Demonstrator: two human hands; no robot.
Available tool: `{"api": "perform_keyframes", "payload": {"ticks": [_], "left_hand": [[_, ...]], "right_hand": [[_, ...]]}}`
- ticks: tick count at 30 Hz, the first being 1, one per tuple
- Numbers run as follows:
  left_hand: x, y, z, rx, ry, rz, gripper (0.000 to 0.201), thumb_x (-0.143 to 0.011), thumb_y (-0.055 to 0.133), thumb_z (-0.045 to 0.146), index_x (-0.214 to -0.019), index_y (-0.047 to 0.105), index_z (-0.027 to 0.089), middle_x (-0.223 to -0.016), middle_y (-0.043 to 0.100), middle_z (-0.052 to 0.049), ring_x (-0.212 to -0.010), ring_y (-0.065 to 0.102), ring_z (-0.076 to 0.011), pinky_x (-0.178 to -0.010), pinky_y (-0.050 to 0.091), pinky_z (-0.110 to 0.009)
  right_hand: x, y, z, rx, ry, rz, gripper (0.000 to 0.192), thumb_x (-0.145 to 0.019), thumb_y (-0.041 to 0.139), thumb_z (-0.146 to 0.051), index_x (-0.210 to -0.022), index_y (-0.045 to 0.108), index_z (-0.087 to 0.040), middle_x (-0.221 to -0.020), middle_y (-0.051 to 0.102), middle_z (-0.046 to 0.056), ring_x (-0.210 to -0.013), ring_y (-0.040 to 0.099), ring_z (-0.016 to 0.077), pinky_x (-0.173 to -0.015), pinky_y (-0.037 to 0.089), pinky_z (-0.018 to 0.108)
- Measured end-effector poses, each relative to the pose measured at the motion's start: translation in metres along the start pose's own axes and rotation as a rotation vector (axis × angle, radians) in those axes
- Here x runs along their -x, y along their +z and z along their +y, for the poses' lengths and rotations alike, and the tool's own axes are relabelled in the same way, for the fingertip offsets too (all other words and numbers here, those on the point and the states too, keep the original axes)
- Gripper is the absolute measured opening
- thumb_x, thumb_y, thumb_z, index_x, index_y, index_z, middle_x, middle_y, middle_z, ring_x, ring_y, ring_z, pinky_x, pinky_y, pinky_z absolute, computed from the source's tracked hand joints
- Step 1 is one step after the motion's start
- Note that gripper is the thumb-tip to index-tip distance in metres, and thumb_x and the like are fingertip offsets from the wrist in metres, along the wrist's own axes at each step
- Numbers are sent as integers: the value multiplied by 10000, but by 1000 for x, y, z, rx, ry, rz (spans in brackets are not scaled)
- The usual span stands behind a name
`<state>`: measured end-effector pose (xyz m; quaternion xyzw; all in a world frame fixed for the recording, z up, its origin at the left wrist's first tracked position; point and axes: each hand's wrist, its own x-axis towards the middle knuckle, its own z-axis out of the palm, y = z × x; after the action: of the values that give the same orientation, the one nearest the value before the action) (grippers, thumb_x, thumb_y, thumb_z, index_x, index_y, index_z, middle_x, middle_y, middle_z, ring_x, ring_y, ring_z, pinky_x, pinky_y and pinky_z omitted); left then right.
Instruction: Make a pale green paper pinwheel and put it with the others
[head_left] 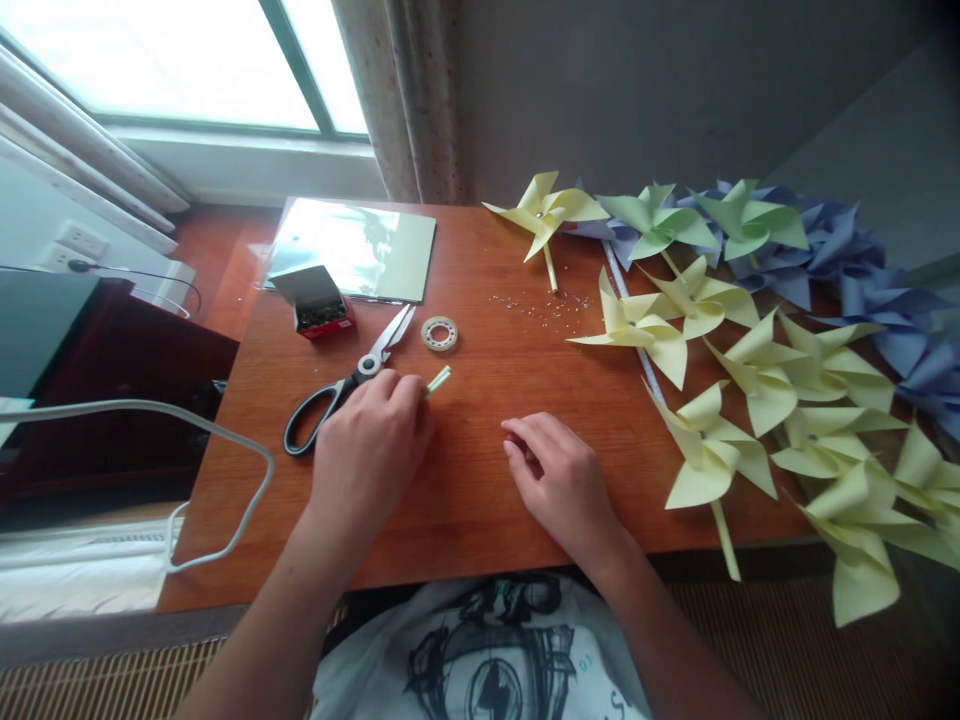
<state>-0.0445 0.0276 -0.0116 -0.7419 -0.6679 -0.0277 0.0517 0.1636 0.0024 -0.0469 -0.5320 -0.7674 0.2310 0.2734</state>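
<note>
**Left hand on the pale stick, right hand waiting beside it**

While the left hand (371, 440) is curling down over the middle of the frame, its fingertips are pinching a short pale yellow-green paper stick (439, 379), and only the stick's far end is poking out past the fingers. That long axis is running up and to the right, away from the body, toward the small clear roll of sticky tape (439, 333) lying just beyond it. So the stick is sitting at the left hand's own fingertips, and the left hand is clearly the nearer one; the right hand (559, 480) is resting apart from it, lower and to the right, half open, fingers loosely bent, holding nothing that can be seen.

Just left of the pinching fingers, black-handled steel scissors (346, 384) are lying closed, blades pointing up and right along much the same line as the stick. Above them a small red box of pins (319, 303) is standing open, near a glossy sheet of pale card (360, 250) that is catching window glare. Tiny shiny specks (540, 303) are scattering across the upper centre of the smooth reddish-brown wooden tabletop (480, 480).

Filling the right side of the frame, folded paper pinwheels in matte yellow, green and lavender-blue (705, 440) are piling up, crisp-creased, several with thin sticks already on them.
</note>
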Motion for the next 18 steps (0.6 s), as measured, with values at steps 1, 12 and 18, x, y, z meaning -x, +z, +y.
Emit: {"api": "perform_keyframes", "payload": {"ticks": [1,12,18], "left_hand": [[-3,0,-4,-9,-51,18,149,-959,494,240,-921,636,212,-950,686,-50,-837,664,-241,-610,380,-335],[-10,4,-14,-6,-123,12,234,-965,502,357,-1082,647,215,-1065,697,-94,-929,652,-286,-651,427,-350],[-11,-6,-23,108,-141,95,240,-972,514,372,-1103,662,235,-1076,709,-66,-919,661,-255,-668,426,-330]], "right_hand": [[0,0,0,0,-2,0,209,-952,546,-143,-1114,674,-178,-968,705,75,-876,675,226,-802,552,353],[-3,-4,0,17,-16,-31,200,-959,533,-145,-1086,680,-191,-959,713,74,-875,672,223,-826,555,362],[-2,-4,-1,6,-2,-48,190,-960,539,-148,-1081,679,-189,-955,708,72,-865,672,219,-806,550,343]]}}
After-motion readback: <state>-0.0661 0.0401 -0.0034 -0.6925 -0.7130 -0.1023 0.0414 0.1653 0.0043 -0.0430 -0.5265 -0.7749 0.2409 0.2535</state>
